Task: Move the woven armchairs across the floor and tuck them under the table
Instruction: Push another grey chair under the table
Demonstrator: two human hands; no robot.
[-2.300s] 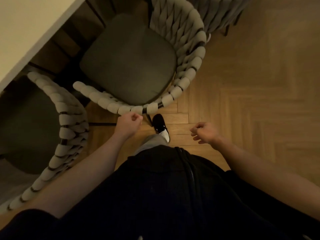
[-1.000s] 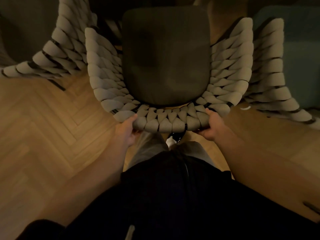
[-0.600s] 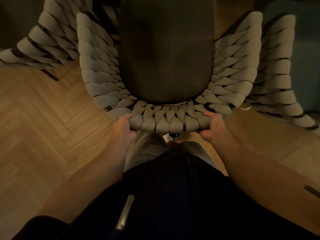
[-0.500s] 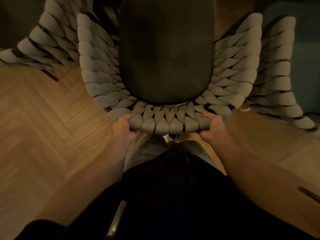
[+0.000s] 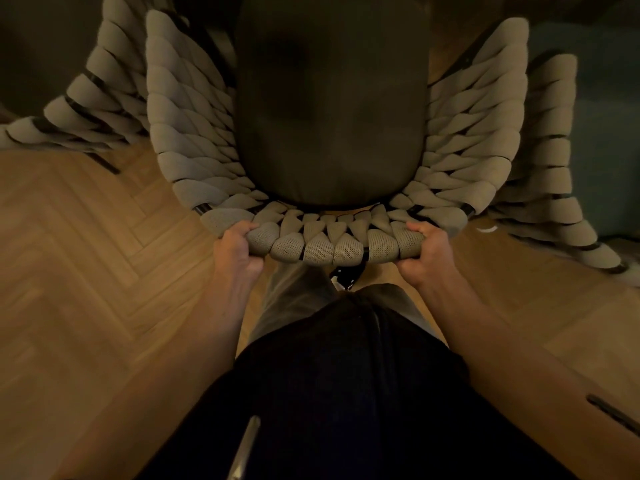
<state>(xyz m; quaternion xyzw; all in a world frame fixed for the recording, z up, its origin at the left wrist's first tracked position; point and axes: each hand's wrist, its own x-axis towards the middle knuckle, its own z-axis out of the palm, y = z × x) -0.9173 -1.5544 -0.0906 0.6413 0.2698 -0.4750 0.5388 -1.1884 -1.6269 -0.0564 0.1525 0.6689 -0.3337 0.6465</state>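
Herringbone wood floor [image 5: 86, 271] carries everything. Woven armchair [image 5: 329, 244] stands centre, dark seat cushion [image 5: 329, 109] inside, w/ two more woven chairs, one at the left [image 5: 100, 98] and one at the right [image 5: 554, 174], both close beside it. Left hand [image 5: 235, 247] & right hand [image 5: 426, 251] each grip its back rim, fingers curled over. Shoe [image 5: 346, 275], prob. black/white, below rim. No legible writing.

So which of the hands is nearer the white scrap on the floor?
Right. The right hand grips the chair back just left of the scrap; the left hand grips the far end.
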